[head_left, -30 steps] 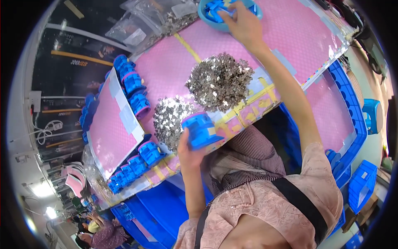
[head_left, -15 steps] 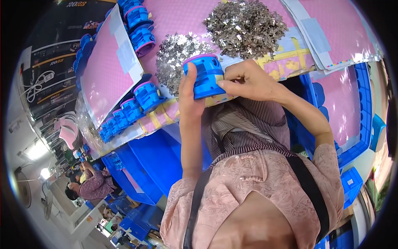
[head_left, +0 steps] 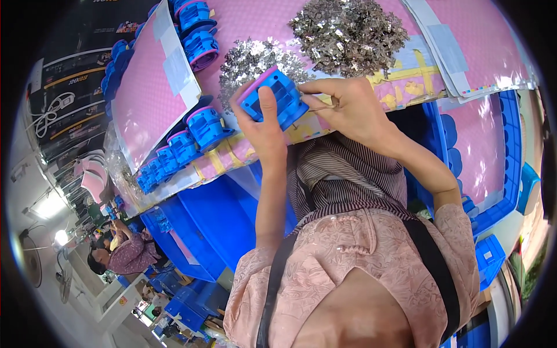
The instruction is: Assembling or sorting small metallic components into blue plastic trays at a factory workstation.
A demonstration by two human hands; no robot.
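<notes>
A blue plastic cylindrical part [head_left: 284, 95] with a pink rim is tilted in my left hand [head_left: 266, 136], thumb laid across its face and fingers wrapped behind it. At the part's right edge, my right hand [head_left: 360, 107] has thumb and forefinger brought together. Whatever lies between those fingertips is too small to make out. Just behind the part spreads a heap of shiny small metal clips [head_left: 249, 61]. A darker heap of small metal pieces [head_left: 351, 37] lies farther right, beyond my right hand.
Similar blue parts [head_left: 204, 126] line the table's left side, around a pink sheet [head_left: 154, 95]. The table edge [head_left: 232, 149] carries yellow tape. Stacked sheets [head_left: 444, 52] lie at right, above a blue crate [head_left: 510, 145]. Blue bins [head_left: 203, 220] stand below left. Another person [head_left: 136, 255] sits at far left.
The blue part has been tipped and turned in my left hand, its pink rim now slanting toward the upper left. My right fingers have shifted from its front to its right edge.
</notes>
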